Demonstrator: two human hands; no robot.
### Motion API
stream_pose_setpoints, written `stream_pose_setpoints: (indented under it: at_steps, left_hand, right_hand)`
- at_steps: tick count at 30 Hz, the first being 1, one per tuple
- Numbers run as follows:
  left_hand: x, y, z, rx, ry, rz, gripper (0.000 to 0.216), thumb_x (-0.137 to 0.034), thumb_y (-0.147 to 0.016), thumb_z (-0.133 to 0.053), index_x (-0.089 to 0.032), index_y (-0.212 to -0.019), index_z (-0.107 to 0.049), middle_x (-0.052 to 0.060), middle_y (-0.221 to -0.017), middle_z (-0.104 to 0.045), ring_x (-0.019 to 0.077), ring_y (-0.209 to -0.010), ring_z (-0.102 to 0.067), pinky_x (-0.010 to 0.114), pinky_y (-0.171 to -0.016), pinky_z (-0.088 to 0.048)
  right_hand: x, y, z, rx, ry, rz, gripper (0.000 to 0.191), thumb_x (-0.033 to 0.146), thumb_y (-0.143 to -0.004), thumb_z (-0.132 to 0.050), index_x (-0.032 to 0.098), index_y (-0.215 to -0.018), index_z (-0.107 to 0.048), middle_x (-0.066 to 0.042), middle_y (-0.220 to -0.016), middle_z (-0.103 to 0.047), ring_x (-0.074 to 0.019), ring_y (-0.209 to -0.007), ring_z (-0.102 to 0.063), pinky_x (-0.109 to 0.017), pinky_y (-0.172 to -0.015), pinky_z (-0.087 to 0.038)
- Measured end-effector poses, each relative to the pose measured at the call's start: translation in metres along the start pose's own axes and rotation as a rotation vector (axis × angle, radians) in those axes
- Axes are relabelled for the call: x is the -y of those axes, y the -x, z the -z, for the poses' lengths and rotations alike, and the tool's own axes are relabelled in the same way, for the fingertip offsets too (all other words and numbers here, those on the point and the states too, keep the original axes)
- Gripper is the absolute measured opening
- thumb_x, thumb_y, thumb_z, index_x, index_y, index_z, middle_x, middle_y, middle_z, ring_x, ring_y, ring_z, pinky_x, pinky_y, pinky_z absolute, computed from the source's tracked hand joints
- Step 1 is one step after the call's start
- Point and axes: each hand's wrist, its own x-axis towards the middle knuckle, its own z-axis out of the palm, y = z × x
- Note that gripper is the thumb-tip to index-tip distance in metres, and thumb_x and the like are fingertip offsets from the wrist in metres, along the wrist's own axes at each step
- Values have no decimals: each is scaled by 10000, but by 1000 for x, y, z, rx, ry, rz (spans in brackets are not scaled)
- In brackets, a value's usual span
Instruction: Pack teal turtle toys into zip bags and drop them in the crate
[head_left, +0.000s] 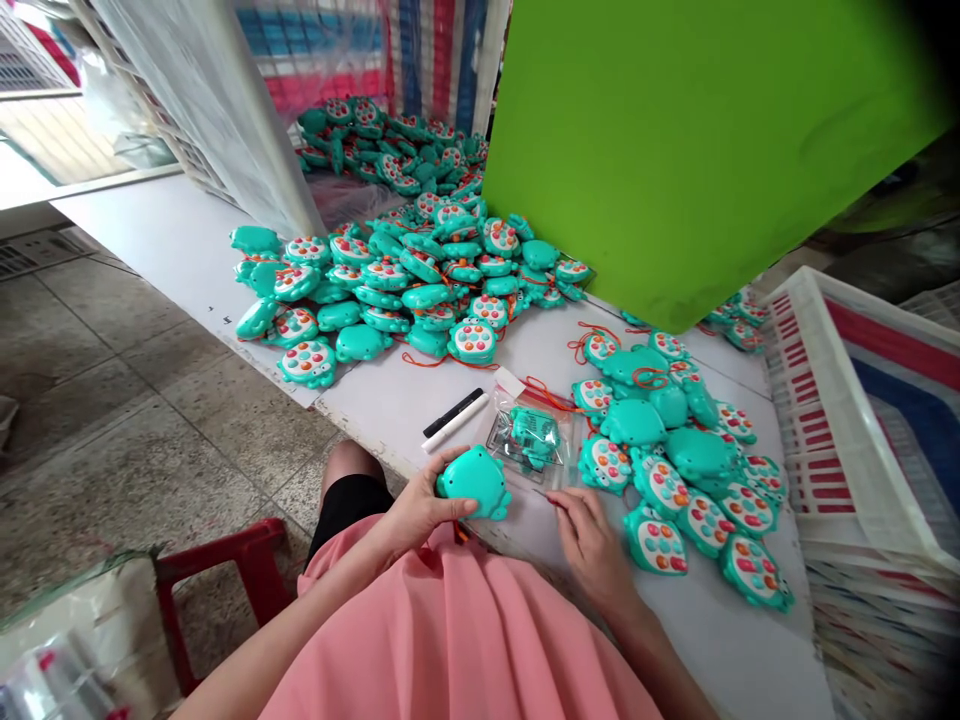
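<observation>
My left hand (421, 508) is closed around a teal animal-shaped toy (475, 482), its smooth side up, at the table's front edge. A bit of orange cord hangs below it. To the right, my right hand (591, 545) pinches a thin, pointed tool (546, 495) whose tip points left toward the toy; its exact kind is too small to tell. Just beyond both hands lies a clear plastic bag (574, 460) with a similar teal toy (536, 435) inside. Beside the bag rest a black marker (453, 413) and a white marker (456, 422).
A large heap of teal toys (386, 275) covers the back left of the table (360, 395). Another pile (634, 422) lies right of the bag, many with coloured buttons up. A green board (675, 140) stands behind. White crates (817, 400) flank the right; a red stool (225, 555) is left.
</observation>
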Motion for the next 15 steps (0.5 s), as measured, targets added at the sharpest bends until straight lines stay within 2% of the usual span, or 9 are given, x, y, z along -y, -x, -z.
stream_pose_setpoints:
  at_steps: [2, 6, 9, 12, 15]
  left_hand:
    - [2, 0, 0, -14, 34, 2, 815, -184, -578, -850, -205, -1307, -484, 89, -1190, -614, 244, -1028, -612, 382, -908, -504]
    - [5, 2, -3, -73, 107, 22, 838, -188, -578, -850, -195, -1317, -456, 89, -1102, -652, 229, -932, -646, 370, -848, -527]
    - [5, 5, -6, -125, 140, 9, 848, -188, -555, -859, -203, -1298, -451, 80, -1095, -648, 217, -908, -649, 335, -806, -536]
    - [5, 6, -7, -176, 169, -12, 853, -186, -526, -868, -207, -1270, -451, 68, -1090, -639, 202, -894, -645, 304, -778, -536]
    - [7, 6, -5, -179, 168, -29, 824, -184, -542, -862, -209, -1250, -441, 67, -1090, -629, 199, -896, -639, 304, -769, -538]
  right_hand:
    - [12, -5, 4, -24, -92, -19, 232, 207, -938, -421, 228, -1100, -586, -85, -1018, -573, -209, -951, -586, -354, -822, -512]
    - [40, -18, 0, -9, -256, -47, 113, 230, -927, -477, 211, -921, -588, -70, -944, -597, -187, -888, -603, -305, -751, -515]
    - [53, -28, -11, 15, -332, -49, 102, 232, -927, -480, 211, -909, -578, -85, -1053, -628, -195, -980, -613, -301, -787, -513]
    - [59, -34, -22, 55, -341, -63, 100, 232, -925, -474, 214, -947, -570, -86, -1159, -631, -187, -975, -635, -286, -775, -514]
    - [63, -38, -28, 77, -269, -58, 87, 227, -916, -476, 217, -941, -559, -65, -1131, -660, -172, -878, -659, -270, -721, -508]
